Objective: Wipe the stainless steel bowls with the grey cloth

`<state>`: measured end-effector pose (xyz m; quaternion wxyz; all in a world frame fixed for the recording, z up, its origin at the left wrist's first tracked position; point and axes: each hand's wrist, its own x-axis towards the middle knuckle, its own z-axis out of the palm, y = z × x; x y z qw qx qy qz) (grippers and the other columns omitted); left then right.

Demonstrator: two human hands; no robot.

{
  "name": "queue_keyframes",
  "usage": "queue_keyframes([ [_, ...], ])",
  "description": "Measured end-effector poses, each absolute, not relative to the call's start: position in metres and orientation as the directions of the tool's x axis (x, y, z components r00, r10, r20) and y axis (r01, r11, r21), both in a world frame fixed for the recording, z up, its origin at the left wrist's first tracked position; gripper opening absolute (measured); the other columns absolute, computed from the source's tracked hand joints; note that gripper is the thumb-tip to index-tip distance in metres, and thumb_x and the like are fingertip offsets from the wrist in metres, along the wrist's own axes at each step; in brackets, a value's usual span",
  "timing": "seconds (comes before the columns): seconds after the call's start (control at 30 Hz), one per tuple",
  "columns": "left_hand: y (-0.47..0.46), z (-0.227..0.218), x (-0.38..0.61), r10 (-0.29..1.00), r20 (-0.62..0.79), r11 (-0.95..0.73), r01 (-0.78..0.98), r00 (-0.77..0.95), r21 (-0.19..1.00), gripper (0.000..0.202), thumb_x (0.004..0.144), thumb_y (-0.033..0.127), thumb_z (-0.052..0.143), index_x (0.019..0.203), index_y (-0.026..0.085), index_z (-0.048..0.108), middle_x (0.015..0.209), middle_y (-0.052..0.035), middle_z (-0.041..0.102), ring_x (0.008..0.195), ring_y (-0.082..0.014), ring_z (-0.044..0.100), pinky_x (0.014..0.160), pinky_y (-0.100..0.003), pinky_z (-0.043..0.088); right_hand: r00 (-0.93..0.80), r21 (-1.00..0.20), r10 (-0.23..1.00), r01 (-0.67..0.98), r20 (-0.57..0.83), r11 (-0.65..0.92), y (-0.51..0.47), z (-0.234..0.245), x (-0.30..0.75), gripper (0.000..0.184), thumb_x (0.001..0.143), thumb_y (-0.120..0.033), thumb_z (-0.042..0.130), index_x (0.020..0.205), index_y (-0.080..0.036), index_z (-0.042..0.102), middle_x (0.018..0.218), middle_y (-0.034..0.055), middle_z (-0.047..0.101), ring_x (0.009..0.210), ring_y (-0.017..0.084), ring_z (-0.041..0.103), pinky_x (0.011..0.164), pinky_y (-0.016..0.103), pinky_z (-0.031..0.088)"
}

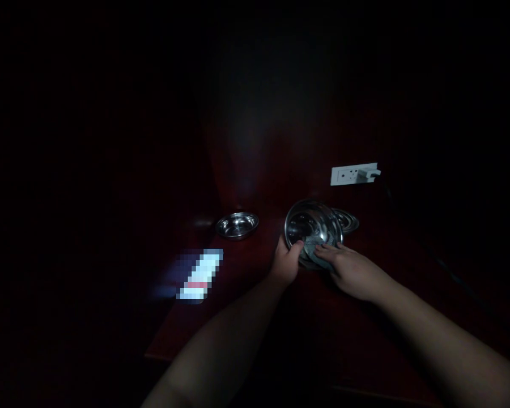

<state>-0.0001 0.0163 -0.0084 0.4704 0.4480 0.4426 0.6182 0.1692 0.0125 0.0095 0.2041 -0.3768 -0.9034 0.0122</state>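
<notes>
Tilting on edge just right of frame centre: steel bowl [312, 226], mouth facing the camera, inside catching the light. Left hand [285, 263] sits at the bowl's 8 o'clock, thumb hooked over the rim and the other fingers curled behind the wall, so it is clamped on the bowl. Right hand [351, 272] comes in from the bowl's 4 o'clock, fingers straight and close together, laid flat on a grey pad [313, 249] at the bowl's lower rim; the thumb is hidden, so can't tell whether it pinches the pad or only presses it. Second steel dish [347, 221] lies just behind the bowl at its 2 o'clock, partly covered by it; contact unclear. Shallow steel dish [237, 225] stands apart at the bowl's 9 o'clock, upright. White socket strip [352, 174] with a plug in its right end sits at 1 o'clock, further back. Bright pixelated object [199, 276] lies at 8 o'clock, near the left edge of the table [246, 317]. Tabletop is dark red wood. Both forearms enter from the bottom of the frame. Everything beyond is too dark to read.
</notes>
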Motion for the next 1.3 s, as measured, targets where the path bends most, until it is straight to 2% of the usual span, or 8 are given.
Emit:
queue_keyframes([
  [0.13,0.011,-0.002,-0.002,0.991,0.133,-0.131,-0.155,0.007,0.979,0.045,0.066,0.026,0.064,0.109,0.018,0.051,0.101,-0.0075,0.062,0.081,-0.0189,0.062,0.065,-0.031,0.053,-0.600,-0.235,0.692,0.663,0.401,0.711,0.017,0.006,0.171,0.055,0.078,-0.016,0.047,0.133,-0.017,0.043,0.133,0.0105,0.048,0.124,0.025,0.044,0.106,0.049,0.032],
  [0.3,0.007,0.000,-0.004,0.986,0.101,-0.070,-0.226,0.129,0.972,0.055,0.066,0.029,0.064,0.117,0.022,0.046,0.108,-0.0084,0.060,0.082,-0.0202,0.062,0.063,-0.034,0.054,-0.550,-0.300,0.699,0.644,0.458,0.704,0.020,0.008,0.170,0.050,0.088,-0.028,0.038,0.134,-0.011,0.040,0.137,0.0135,0.042,0.129,0.023,0.037,0.109,0.042,0.030],
  [0.5,0.004,-0.007,0.003,0.960,0.056,0.033,-0.307,0.275,0.951,0.058,0.067,0.030,0.063,0.122,0.026,0.045,0.112,-0.0074,0.060,0.092,-0.0223,0.061,0.074,-0.040,0.052,-0.430,-0.321,0.745,0.708,0.509,0.629,0.024,0.009,0.171,0.053,0.089,-0.032,0.037,0.136,-0.006,0.038,0.142,0.0176,0.034,0.133,0.025,0.029,0.110,0.044,0.025],
  [0.77,0.004,-0.013,0.005,0.951,0.039,0.073,-0.346,0.306,0.935,0.057,0.067,0.029,0.063,0.121,0.026,0.046,0.110,-0.0075,0.062,0.094,-0.0247,0.060,0.077,-0.044,0.050,-0.618,-0.373,0.606,0.478,0.501,0.796,0.012,0.015,0.164,0.046,0.090,-0.032,0.037,0.133,-0.016,0.042,0.143,0.0093,0.035,0.133,0.022,0.029,0.111,0.045,0.025],
  [0.9,0.004,-0.014,0.010,0.974,0.028,0.084,-0.472,0.225,0.878,0.047,0.064,0.027,0.063,0.110,0.020,0.053,0.099,-0.0065,0.064,0.089,-0.0221,0.061,0.075,-0.039,0.050,-0.643,-0.488,0.586,0.354,0.493,0.798,0.004,0.019,0.163,0.042,0.090,-0.031,0.039,0.130,-0.020,0.046,0.135,0.0073,0.047,0.126,0.020,0.042,0.107,0.043,0.033],
  [1.03,0.002,-0.007,0.015,0.994,-0.004,0.067,-0.573,0.111,0.817,0.039,0.065,0.033,0.063,0.100,0.016,0.057,0.085,-0.0058,0.064,0.077,-0.0196,0.060,0.068,-0.035,0.050,-0.644,-0.545,0.600,0.321,0.474,0.775,0.002,0.022,0.163,0.040,0.089,-0.032,0.041,0.126,-0.021,0.050,0.124,0.0073,0.057,0.112,0.020,0.055,0.098,0.042,0.042],
  [1.2,0.006,-0.010,0.016,0.998,0.016,-0.044,-0.537,-0.058,0.842,0.036,0.067,0.036,0.062,0.097,0.016,0.059,0.083,-0.0044,0.064,0.074,-0.0169,0.060,0.068,-0.030,0.048,-0.687,-0.545,0.602,0.347,0.405,0.763,0.001,0.027,0.164,0.034,0.088,-0.032,0.044,0.117,-0.021,0.057,0.111,0.0059,0.065,0.098,0.019,0.061,0.087,0.037,0.047],
  [1.3,0.009,-0.011,0.016,0.990,0.030,-0.091,-0.464,-0.137,0.881,0.033,0.067,0.035,0.062,0.095,0.017,0.059,0.083,-0.0032,0.064,0.075,-0.0157,0.060,0.071,-0.029,0.047,-0.695,-0.500,0.648,0.460,0.312,0.734,0.001,0.030,0.165,0.028,0.085,-0.032,0.048,0.105,-0.021,0.063,0.094,0.0049,0.068,0.080,0.017,0.063,0.075,0.033,0.048],
])
